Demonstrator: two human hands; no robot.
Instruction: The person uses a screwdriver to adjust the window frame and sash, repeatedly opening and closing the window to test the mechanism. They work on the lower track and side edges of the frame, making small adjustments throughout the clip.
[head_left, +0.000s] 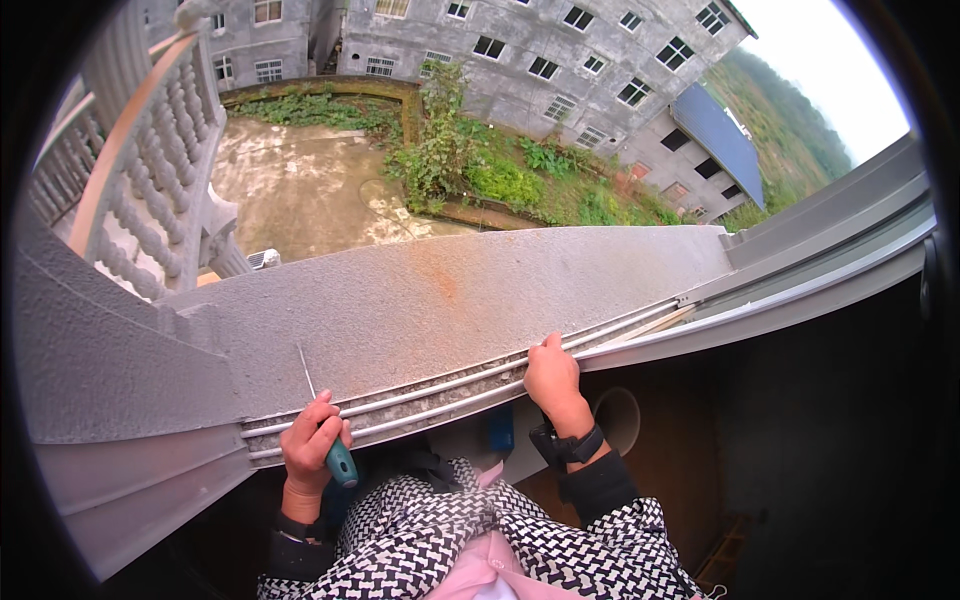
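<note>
My left hand [308, 448] is closed around a screwdriver [342, 466] with a teal handle. Its thin metal shaft points up and away, over the outer sill [480, 300]. This hand rests at the left end of a sliding-window track [440, 396], which has two pale rails with grey dirt in the channels between them. Further right along the same track, my right hand [553, 378] has its fingers curled down against the rails. Whatever lies between those fingers, if anything, is hidden.
A window sash [780, 295] stands at the right, with thin pale strips [660, 322] at the track's end. The frame's side [140, 475] closes off the left. Past the sill lie a balustrade [165, 170], a yard far below and a grey building [480, 60].
</note>
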